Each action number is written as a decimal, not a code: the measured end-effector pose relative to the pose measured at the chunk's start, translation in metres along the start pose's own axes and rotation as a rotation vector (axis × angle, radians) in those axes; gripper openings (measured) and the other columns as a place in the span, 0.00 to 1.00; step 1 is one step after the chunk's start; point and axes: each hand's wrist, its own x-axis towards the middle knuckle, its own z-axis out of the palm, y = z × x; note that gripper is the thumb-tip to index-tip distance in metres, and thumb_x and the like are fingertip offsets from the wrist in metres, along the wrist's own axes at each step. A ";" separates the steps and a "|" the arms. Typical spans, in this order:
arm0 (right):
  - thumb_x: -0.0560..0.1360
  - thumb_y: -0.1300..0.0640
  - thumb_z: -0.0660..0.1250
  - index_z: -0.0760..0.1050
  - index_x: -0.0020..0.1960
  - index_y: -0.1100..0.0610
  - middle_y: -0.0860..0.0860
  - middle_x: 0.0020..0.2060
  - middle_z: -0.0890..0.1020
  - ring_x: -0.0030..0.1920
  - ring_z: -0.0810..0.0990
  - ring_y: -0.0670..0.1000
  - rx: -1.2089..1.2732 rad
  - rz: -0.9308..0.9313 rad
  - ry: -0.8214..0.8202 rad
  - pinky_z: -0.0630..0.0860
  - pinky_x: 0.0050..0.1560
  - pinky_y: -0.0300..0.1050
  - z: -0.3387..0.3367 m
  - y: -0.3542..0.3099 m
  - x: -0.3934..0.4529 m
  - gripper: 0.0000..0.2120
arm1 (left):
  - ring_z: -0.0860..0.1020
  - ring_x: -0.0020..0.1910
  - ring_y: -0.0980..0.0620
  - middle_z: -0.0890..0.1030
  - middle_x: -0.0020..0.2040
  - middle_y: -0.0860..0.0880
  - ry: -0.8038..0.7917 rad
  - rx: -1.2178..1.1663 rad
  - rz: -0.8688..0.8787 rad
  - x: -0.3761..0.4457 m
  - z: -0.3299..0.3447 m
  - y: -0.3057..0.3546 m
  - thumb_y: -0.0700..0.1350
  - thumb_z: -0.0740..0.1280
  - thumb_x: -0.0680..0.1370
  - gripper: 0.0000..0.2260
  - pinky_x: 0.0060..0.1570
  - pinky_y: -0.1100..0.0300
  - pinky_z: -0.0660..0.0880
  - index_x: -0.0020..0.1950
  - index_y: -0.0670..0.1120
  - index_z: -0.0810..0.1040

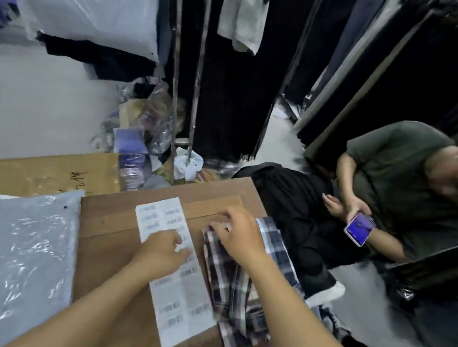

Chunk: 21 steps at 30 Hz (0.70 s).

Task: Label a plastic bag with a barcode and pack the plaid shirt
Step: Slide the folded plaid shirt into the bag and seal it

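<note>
A white sheet of barcode labels (pixel 179 288) lies on a brown cardboard box (pixel 110 233). My left hand (pixel 163 251) rests on the sheet's middle, fingers curled and pinching at a label. To its right lies a folded dark plaid shirt (pixel 238 298). My right hand (pixel 239 232) presses on the shirt's far end, fingers spread. A stack of clear plastic bags (pixel 11 247) lies at the left, apart from both hands.
A person in a green shirt (pixel 395 170) sits on the floor at the right holding a phone (pixel 359 228). Dark clothes hang on racks (pixel 234 73) behind the box. Bagged goods (pixel 144 122) and flat cardboard (pixel 43 170) lie beyond the box.
</note>
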 end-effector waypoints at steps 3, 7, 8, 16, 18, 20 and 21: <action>0.77 0.49 0.69 0.77 0.59 0.53 0.49 0.57 0.79 0.60 0.75 0.53 -0.022 0.093 0.099 0.72 0.59 0.46 -0.025 0.040 -0.015 0.13 | 0.77 0.36 0.50 0.77 0.36 0.49 -0.113 -0.290 -0.121 0.007 0.030 0.030 0.57 0.67 0.76 0.14 0.39 0.59 0.71 0.37 0.48 0.75; 0.78 0.43 0.66 0.74 0.64 0.53 0.51 0.61 0.77 0.63 0.71 0.56 -0.081 0.284 0.162 0.72 0.62 0.53 -0.046 0.080 -0.034 0.19 | 0.63 0.24 0.50 0.62 0.26 0.49 -0.126 -0.453 -0.259 0.014 0.052 0.046 0.56 0.69 0.75 0.22 0.35 0.58 0.66 0.32 0.48 0.61; 0.78 0.42 0.66 0.74 0.65 0.53 0.52 0.62 0.76 0.64 0.71 0.56 -0.070 0.333 0.154 0.72 0.62 0.54 -0.049 0.089 -0.038 0.21 | 0.63 0.23 0.50 0.63 0.25 0.49 -0.110 -0.443 -0.268 0.015 0.055 0.047 0.56 0.69 0.75 0.22 0.33 0.58 0.66 0.31 0.48 0.61; 0.71 0.36 0.71 0.72 0.44 0.52 0.50 0.49 0.76 0.48 0.78 0.54 -0.015 0.576 0.081 0.74 0.47 0.50 -0.055 0.115 -0.055 0.20 | 0.77 0.26 0.48 0.77 0.32 0.44 -0.085 -0.368 -0.359 0.013 0.060 0.053 0.56 0.69 0.76 0.19 0.32 0.58 0.80 0.41 0.40 0.74; 0.70 0.34 0.70 0.72 0.45 0.54 0.50 0.47 0.78 0.48 0.78 0.54 -0.031 0.652 0.006 0.73 0.44 0.49 -0.060 0.117 -0.055 0.23 | 0.78 0.27 0.47 0.80 0.34 0.42 -0.148 -0.336 -0.368 0.010 0.059 0.052 0.55 0.70 0.75 0.19 0.32 0.57 0.81 0.45 0.38 0.76; 0.71 0.35 0.70 0.73 0.42 0.56 0.50 0.43 0.80 0.46 0.79 0.55 -0.015 0.693 -0.057 0.76 0.47 0.50 -0.066 0.117 -0.053 0.23 | 0.79 0.29 0.46 0.82 0.36 0.41 -0.193 -0.302 -0.361 0.008 0.057 0.053 0.52 0.71 0.75 0.17 0.36 0.54 0.81 0.47 0.37 0.78; 0.72 0.37 0.71 0.73 0.39 0.57 0.51 0.41 0.80 0.46 0.80 0.55 -0.006 0.694 -0.077 0.76 0.49 0.51 -0.069 0.116 -0.052 0.22 | 0.80 0.29 0.46 0.83 0.37 0.41 -0.205 -0.311 -0.359 0.007 0.056 0.055 0.50 0.72 0.75 0.16 0.37 0.53 0.82 0.47 0.37 0.78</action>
